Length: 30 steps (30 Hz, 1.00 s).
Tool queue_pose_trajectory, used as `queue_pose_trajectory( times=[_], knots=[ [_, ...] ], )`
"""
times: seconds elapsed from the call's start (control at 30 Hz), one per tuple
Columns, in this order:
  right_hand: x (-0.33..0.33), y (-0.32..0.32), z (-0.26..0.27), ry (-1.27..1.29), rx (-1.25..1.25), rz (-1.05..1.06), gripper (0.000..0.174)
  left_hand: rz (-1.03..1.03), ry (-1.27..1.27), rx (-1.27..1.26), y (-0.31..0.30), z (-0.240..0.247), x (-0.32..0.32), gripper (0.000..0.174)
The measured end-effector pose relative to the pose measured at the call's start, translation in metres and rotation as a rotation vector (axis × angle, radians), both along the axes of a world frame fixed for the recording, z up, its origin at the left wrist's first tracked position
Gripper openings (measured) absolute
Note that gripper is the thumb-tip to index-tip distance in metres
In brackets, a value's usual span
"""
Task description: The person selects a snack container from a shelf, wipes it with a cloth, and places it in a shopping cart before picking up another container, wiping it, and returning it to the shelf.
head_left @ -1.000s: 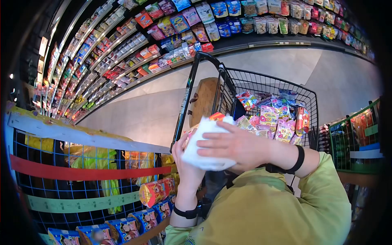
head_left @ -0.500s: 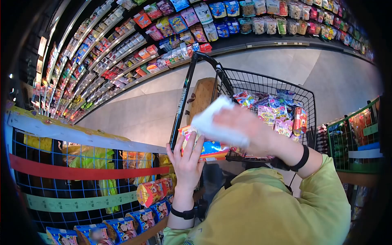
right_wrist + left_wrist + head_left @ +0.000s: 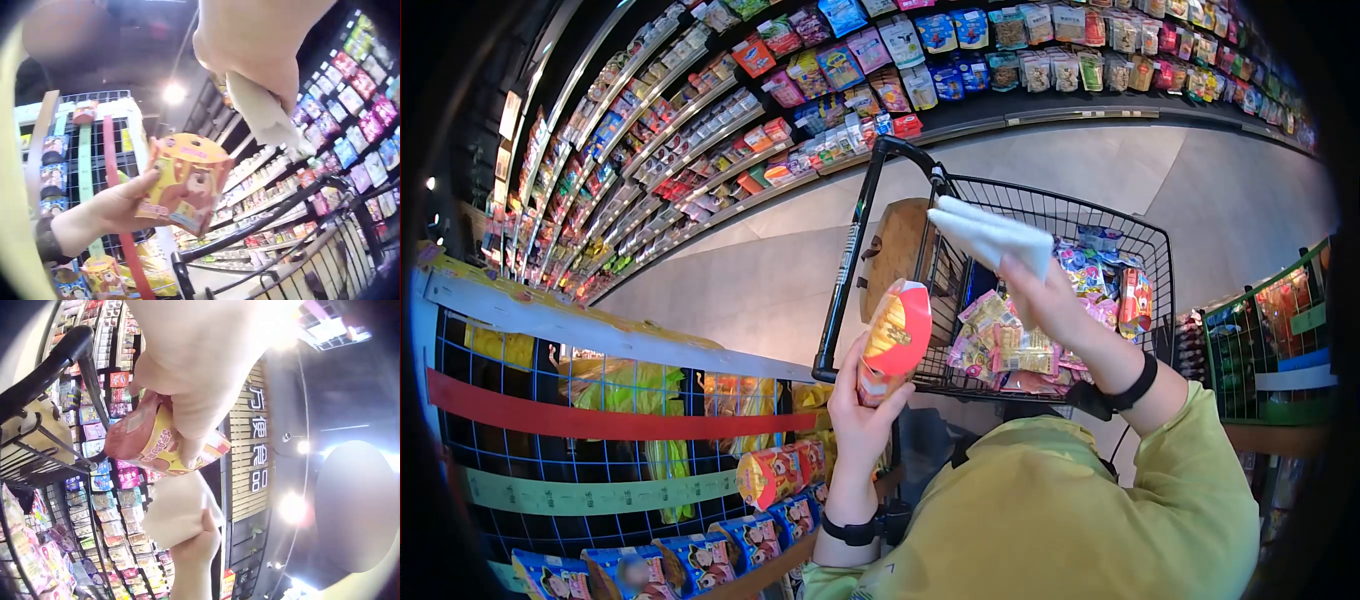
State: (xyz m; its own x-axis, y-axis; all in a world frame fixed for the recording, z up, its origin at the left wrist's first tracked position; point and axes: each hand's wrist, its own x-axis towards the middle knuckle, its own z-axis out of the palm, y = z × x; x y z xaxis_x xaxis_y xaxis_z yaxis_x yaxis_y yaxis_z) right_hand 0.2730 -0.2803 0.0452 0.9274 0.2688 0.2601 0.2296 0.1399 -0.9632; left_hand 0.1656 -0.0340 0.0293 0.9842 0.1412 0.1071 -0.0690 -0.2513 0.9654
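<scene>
My left hand (image 3: 863,410) holds a red and yellow snack box (image 3: 900,325) upright beside the cart handle. A cartoon bear shows on the box front (image 3: 197,181) in the right wrist view, with the thumb along its side. My right hand (image 3: 1040,300) grips a folded white cloth (image 3: 992,238) above the shopping cart (image 3: 1090,203). The cloth is apart from the box in the head view. Pink and yellow candy packets (image 3: 1020,350) lie in the cart basket below the right hand.
A blue wire display rack (image 3: 530,455) with a red strip (image 3: 600,415) stands at the left. A similar red snack box (image 3: 772,475) and several blue snack packs (image 3: 685,565) hang on it. Stocked shelves (image 3: 840,160) line the far side of the aisle. A green wire rack (image 3: 1250,300) is at right.
The right hand with the cloth moved off the snack box, away over the cart. The left hand went from spread fingers on the box to gripping it, and the box now stands upright.
</scene>
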Motion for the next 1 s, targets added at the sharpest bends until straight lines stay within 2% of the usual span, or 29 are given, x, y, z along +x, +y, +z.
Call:
queue_pose_trajectory(
  times=[0.07,0.13,0.2,0.23,0.37,0.43,0.57,0.63,0.67,0.73,0.77,0.83,0.87,0.9,0.97,1.0],
  knots=[
    [-0.021,0.009,0.021,-0.245,-0.086,0.126,0.042,0.010,0.020,-0.055,0.000,0.001,0.000,0.063],
    [-0.026,0.020,0.023,-0.696,-0.339,0.223,0.050,-0.056,0.119,-0.140,-0.001,0.004,0.001,0.061],
    [-0.044,0.034,0.022,-0.652,-0.516,0.348,0.061,-0.104,0.107,-0.218,-0.006,0.004,-0.002,0.056],
    [-0.049,0.039,0.018,-0.684,-0.514,0.283,0.065,-0.118,0.112,-0.303,-0.009,0.007,-0.003,0.052],
    [-0.045,0.036,0.015,-0.661,-0.597,0.323,0.064,-0.146,0.173,-0.318,-0.008,0.012,-0.005,0.051],
    [-0.038,0.033,0.012,-0.730,-0.668,0.315,0.063,-0.150,0.225,-0.308,-0.007,0.013,-0.006,0.053],
    [-0.029,0.030,-0.002,-0.729,-0.773,0.261,0.063,-0.107,0.173,-0.350,-0.005,0.009,-0.006,0.056],
    [-0.026,0.026,-0.010,-0.822,-0.988,0.203,0.053,-0.059,-0.016,0.176,-0.002,0.009,-0.004,0.060],
    [-0.025,0.026,-0.014,-0.822,-0.988,0.204,0.053,-0.059,-0.015,0.176,-0.004,0.013,-0.004,0.060],
    [-0.024,0.026,-0.023,-0.927,-1.083,0.152,0.038,-0.127,-0.181,0.676,-0.009,0.026,-0.004,0.068],
    [-0.022,0.023,-0.028,-0.925,-1.083,0.151,0.038,-0.134,-0.221,0.743,-0.011,0.025,-0.004,0.069],
    [-0.011,0.014,-0.044,-0.844,-1.325,0.112,0.022,-0.120,-0.217,0.723,-0.014,0.024,-0.004,0.069],
    [-0.004,0.006,-0.059,-0.783,-1.362,0.050,0.018,-0.104,-0.214,0.703,-0.015,0.024,-0.003,0.068],
    [0.004,-0.004,-0.069,-0.628,-1.424,0.076,0.022,-0.102,-0.216,0.702,-0.014,0.021,-0.004,0.068],
    [0.014,-0.022,-0.075,-0.408,-1.499,0.063,0.029,-0.019,0.018,0.057,-0.007,0.011,-0.006,0.064],
    [0.015,-0.031,-0.078,-0.341,-1.516,0.027,0.032,-0.007,0.017,0.057,-0.002,0.008,-0.007,0.064]
  ],
)
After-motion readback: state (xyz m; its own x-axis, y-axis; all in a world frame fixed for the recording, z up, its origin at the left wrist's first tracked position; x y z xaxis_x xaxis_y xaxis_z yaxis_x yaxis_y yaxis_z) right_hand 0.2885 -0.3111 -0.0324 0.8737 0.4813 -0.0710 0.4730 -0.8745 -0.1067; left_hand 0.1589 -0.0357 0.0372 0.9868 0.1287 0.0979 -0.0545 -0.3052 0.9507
